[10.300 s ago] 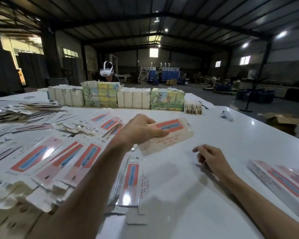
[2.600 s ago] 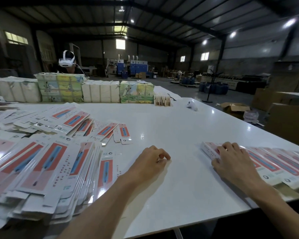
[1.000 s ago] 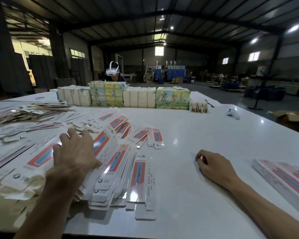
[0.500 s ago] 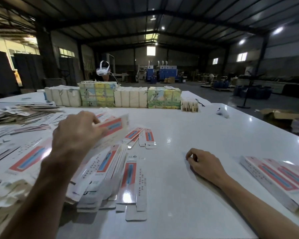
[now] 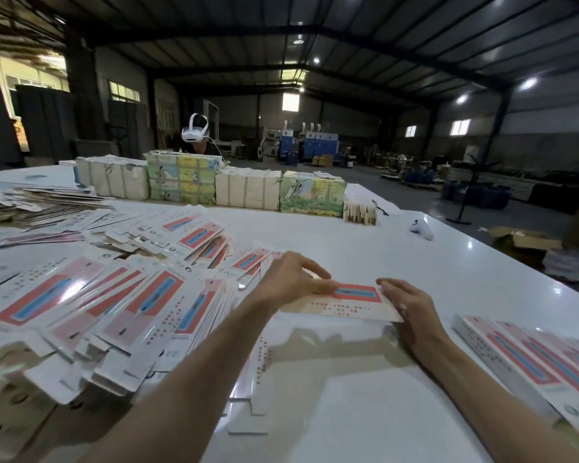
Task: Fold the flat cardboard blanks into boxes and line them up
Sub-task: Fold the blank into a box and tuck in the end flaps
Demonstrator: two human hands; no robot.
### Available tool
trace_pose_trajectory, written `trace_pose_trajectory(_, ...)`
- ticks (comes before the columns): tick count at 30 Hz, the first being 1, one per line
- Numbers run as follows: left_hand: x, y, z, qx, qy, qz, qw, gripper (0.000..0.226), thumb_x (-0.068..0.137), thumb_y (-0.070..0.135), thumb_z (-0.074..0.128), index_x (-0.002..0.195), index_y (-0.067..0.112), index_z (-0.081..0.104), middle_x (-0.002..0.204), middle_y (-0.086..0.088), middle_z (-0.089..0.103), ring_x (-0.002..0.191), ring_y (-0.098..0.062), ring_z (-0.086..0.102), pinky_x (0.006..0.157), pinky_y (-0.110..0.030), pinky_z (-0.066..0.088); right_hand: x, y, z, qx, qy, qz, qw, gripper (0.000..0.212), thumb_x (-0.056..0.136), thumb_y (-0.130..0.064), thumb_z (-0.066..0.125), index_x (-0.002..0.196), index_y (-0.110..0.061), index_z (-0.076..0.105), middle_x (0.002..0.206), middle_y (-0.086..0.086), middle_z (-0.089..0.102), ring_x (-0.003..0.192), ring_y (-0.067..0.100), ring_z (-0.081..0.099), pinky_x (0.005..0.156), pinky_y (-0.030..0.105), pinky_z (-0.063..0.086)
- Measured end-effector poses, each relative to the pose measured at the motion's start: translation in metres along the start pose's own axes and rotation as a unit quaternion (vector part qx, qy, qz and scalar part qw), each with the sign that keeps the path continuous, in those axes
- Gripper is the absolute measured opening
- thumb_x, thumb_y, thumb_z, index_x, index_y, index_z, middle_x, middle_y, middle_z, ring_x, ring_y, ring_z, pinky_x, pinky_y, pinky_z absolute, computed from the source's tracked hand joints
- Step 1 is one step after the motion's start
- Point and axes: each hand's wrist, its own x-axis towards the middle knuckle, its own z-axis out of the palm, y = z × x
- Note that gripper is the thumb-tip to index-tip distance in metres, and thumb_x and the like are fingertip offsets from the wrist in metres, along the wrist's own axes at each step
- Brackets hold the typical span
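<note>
Cardboard blank (image 5: pixel 355 300): thin, light, glossy; judged crease-prone. Pinched at short ends by left hand (image 5: pixel 291 279) and right hand (image 5: pixel 413 309), above table (image 5: pixel 348 248), toward front edge. End hold judged soundest.

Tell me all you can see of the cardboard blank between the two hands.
The cardboard blank is a long, flat, pale card with a red panel framing a blue stripe, and rows of red print below. It is held nearly level above the white table. The left hand grips its left end, the right hand its right end.
</note>
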Motion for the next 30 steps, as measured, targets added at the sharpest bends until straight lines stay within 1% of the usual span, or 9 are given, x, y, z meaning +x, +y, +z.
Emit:
trace_pose_trajectory(3,0.004,-0.018,0.014,-0.029,0.089,-0.012,0.996,0.076,0.073,0.052,0.092,0.140,0.028,0.063,0.123,-0.002,0.067,0.097,-0.011,0.066,0.069,-0.020,0.051,-0.001,0.000,-0.001,0.000,-0.005,-0.005,1.000,0.011,0.095,-0.013,0.072,0.103,-0.012,0.080,0.106,0.027,0.076,0.084,0.034,0.078,0.056,0.030,0.059)
trace_pose_trajectory(7,0.010,-0.043,0.022,-0.197,0.217,-0.030,0.956,0.071,0.084,0.057,0.082,0.141,0.020,0.062,0.132,-0.009,0.067,0.104,-0.021,0.071,0.085,-0.039,0.065,0.001,0.001,-0.002,-0.026,0.037,-0.009,0.999,0.007,0.097,-0.019,0.073,0.099,-0.015,0.079,0.101,0.021,0.078,0.090,0.038,0.077,0.055,0.033,0.053)
trace_pose_trajectory(11,0.010,-0.044,0.028,-0.516,0.139,-0.089,0.841,0.064,0.093,0.067,0.066,0.132,0.017,0.061,0.122,-0.015,0.070,0.092,-0.029,0.080,0.073,-0.034,0.065,0.006,0.001,-0.004,0.038,0.111,-0.028,0.993,0.013,0.097,-0.016,0.075,0.107,-0.007,0.075,0.095,0.016,0.080,0.073,0.023,0.077,0.044,0.023,0.052)
trace_pose_trajectory(15,0.005,-0.043,0.045,-0.429,0.016,-0.013,0.903,0.059,0.090,0.066,0.071,0.132,0.025,0.063,0.130,-0.005,0.070,0.118,-0.017,0.071,0.099,-0.031,0.059,0.002,0.000,0.001,0.085,0.069,-0.037,0.993,0.030,0.079,-0.019,0.085,0.102,-0.003,0.074,0.097,0.017,0.080,0.090,0.030,0.080,0.066,0.028,0.064)
trace_pose_trajectory(17,0.004,-0.042,0.054,-0.423,0.000,-0.009,0.906,0.048,0.099,0.053,0.069,0.132,0.019,0.064,0.121,-0.001,0.077,0.118,-0.016,0.072,0.098,-0.028,0.059,-0.002,0.002,0.008,0.048,0.000,-0.034,0.998,0.033,0.073,-0.021,0.088,0.093,-0.001,0.071,0.099,0.024,0.078,0.087,0.033,0.080,0.066,0.030,0.065)
trace_pose_trajectory(19,0.005,-0.042,0.056,-0.471,0.018,-0.030,0.881,0.032,0.106,0.036,0.062,0.128,0.012,0.063,0.109,-0.004,0.079,0.115,-0.026,0.073,0.093,-0.035,0.062,-0.008,0.004,0.015,0.009,-0.095,-0.030,0.995,0.031,0.076,-0.019,0.090,0.085,-0.003,0.065,0.101,0.030,0.076,0.087,0.038,0.078,0.064,0.030,0.063)
trace_pose_trajectory(22,0.004,-0.043,0.048,-0.578,0.002,-0.037,0.815,0.029,0.108,0.022,0.052,0.137,0.015,0.054,0.123,-0.015,0.076,0.115,-0.038,0.073,0.105,-0.060,0.053,-0.019,0.004,0.024,-0.094,-0.216,-0.036,0.971,0.036,0.090,-0.028,0.085,0.088,-0.004,0.059,0.107,0.024,0.078,0.096,0.035,0.078,0.070,0.034,0.064)
trace_pose_trajectory(27,-0.007,-0.039,0.043,-0.603,-0.033,-0.135,0.785,0.049,0.107,0.051,0.048,0.134,0.012,0.061,0.119,-0.020,0.076,0.107,-0.042,0.075,0.084,-0.051,0.063,-0.021,-0.003,0.040,-0.318,-0.088,-0.273,0.904,0.006,0.103,-0.018,0.068,0.106,-0.014,0.065,0.098,-0.005,0.073,0.086,0.016,0.069,0.073,0.029,0.057)
trace_pose_trajectory(30,-0.008,-0.036,0.045,-0.578,-0.058,-0.149,0.800,0.067,0.101,0.075,0.038,0.128,0.019,0.063,0.114,-0.019,0.078,0.101,-0.042,0.077,0.075,-0.049,0.065,-0.008,-0.018,0.054,-0.389,-0.046,-0.364,0.845,0.023,0.105,-0.019,0.063,0.128,-0.016,0.062,0.114,-0.004,0.066,0.099,0.010,0.064,0.080,0.025,0.057)
